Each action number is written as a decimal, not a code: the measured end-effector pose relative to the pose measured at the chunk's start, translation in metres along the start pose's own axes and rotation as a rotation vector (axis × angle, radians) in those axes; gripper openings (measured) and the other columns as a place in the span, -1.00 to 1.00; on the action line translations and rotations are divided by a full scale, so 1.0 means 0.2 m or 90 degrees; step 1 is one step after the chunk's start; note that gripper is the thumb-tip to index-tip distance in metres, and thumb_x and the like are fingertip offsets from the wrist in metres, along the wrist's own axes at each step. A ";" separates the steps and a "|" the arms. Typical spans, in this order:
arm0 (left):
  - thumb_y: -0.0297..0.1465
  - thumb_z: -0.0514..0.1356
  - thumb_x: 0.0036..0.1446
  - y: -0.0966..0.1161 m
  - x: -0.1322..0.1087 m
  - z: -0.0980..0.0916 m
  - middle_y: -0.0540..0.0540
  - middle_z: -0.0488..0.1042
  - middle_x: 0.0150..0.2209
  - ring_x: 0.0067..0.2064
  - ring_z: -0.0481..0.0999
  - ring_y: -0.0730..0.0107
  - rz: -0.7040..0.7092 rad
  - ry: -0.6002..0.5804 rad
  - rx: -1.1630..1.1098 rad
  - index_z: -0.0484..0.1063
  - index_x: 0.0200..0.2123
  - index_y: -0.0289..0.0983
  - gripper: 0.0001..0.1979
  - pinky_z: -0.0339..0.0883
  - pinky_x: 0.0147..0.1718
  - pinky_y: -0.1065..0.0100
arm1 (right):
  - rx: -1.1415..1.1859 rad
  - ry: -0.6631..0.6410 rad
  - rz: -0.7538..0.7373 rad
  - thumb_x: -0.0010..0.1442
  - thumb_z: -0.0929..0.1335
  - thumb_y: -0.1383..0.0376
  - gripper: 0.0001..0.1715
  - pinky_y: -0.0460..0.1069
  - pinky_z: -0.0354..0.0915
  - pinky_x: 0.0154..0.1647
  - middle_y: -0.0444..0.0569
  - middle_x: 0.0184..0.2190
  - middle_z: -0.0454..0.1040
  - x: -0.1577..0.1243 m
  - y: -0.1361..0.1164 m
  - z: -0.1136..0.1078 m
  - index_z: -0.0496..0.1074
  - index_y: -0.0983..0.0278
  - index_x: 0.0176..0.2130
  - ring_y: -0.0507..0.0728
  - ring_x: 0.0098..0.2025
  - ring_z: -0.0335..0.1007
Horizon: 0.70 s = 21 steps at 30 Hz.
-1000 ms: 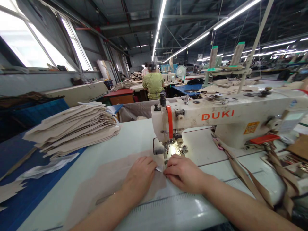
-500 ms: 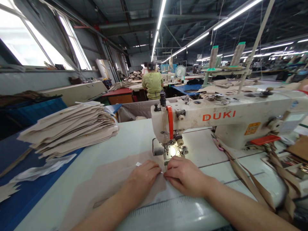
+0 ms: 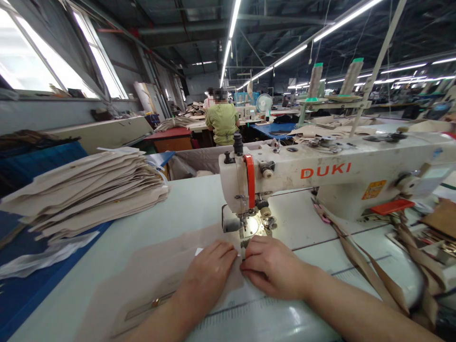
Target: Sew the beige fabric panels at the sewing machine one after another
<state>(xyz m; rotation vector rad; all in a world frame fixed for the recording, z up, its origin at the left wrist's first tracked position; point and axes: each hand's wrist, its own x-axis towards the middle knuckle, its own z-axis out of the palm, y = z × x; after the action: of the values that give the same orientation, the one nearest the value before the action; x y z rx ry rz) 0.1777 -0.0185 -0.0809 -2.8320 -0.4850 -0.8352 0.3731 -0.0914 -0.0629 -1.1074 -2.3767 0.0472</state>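
Note:
A thin beige fabric panel (image 3: 153, 266) lies flat on the pale sewing table, with a slot-like strip and a small brass-coloured piece (image 3: 156, 302) near my left forearm. My left hand (image 3: 210, 270) rests on the panel, fingers bent and pressed together at its right edge. Close beside it, my right hand (image 3: 270, 266) is closed, its fingertips pinching at that same edge; what lies under them is partly hidden. Just beyond both hands are the lit needle plate (image 3: 252, 226) and presser area of the sewing machine (image 3: 285, 171). A small white tag (image 3: 198, 251) shows by my left knuckles.
A tall stack of beige fabric pieces (image 3: 96, 185) stands at the left on a blue surface. Beige straps (image 3: 359, 256) hang over the table at the right. Thread cones (image 3: 351, 77) stand behind the machine. A person in a green top (image 3: 223, 123) sits farther off.
The view has shifted slightly, and the stack appears farther left. Both hands stay by the needle area with little movement. The brass-coloured piece on the panel now shows beside my left forearm.

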 end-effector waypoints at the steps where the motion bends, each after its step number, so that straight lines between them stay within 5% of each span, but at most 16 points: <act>1: -0.63 -0.06 0.27 0.00 0.00 0.00 -0.11 0.54 -0.32 -0.28 0.52 0.28 -0.001 0.002 0.001 0.48 -0.32 -0.28 -0.67 0.49 -0.27 0.26 | 0.001 0.001 0.000 0.24 0.31 0.39 -0.83 -0.01 0.26 -0.23 -0.02 -0.39 0.48 0.00 0.00 0.00 0.51 0.28 -0.33 0.13 -0.31 0.32; 21: -0.60 -0.05 0.29 0.02 0.02 -0.01 -0.13 0.52 -0.36 -0.32 0.51 0.24 0.008 0.018 -0.006 0.47 -0.34 -0.31 -0.69 0.49 -0.34 0.24 | 0.021 0.002 0.009 0.25 0.29 0.39 -0.80 -0.01 0.26 -0.20 -0.01 -0.38 0.48 0.00 0.00 0.00 0.51 0.28 -0.34 0.13 -0.30 0.32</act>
<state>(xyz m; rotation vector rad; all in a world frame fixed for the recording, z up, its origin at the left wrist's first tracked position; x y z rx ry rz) 0.1807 -0.0216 -0.0778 -2.8243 -0.4609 -0.8773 0.3725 -0.0908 -0.0631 -1.1076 -2.3564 0.0892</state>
